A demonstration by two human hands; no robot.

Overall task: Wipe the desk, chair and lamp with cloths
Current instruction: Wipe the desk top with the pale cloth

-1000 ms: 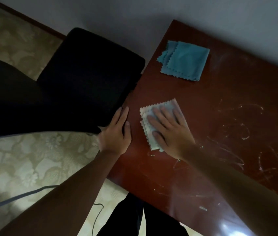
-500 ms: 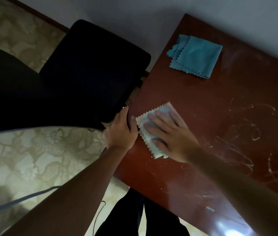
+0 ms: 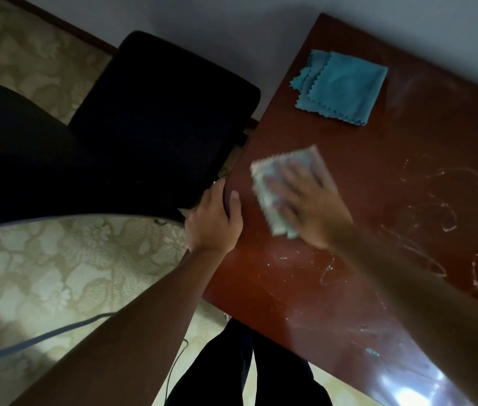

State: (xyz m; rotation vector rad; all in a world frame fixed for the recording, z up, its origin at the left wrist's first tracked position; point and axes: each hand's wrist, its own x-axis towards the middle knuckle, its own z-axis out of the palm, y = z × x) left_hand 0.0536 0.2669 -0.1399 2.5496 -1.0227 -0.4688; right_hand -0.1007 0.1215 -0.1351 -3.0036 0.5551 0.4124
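Pale cloth [image 3: 287, 183] farther from desk [image 3: 378, 200] edge than before.

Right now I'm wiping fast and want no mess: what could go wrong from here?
1. The pale cloth under the right hand works near the desk edge, so crumbs could be swept onto the floor.
2. White scribble marks lie further right and may be missed.
3. The left hand, its grip on the desk edge, could be bumped.
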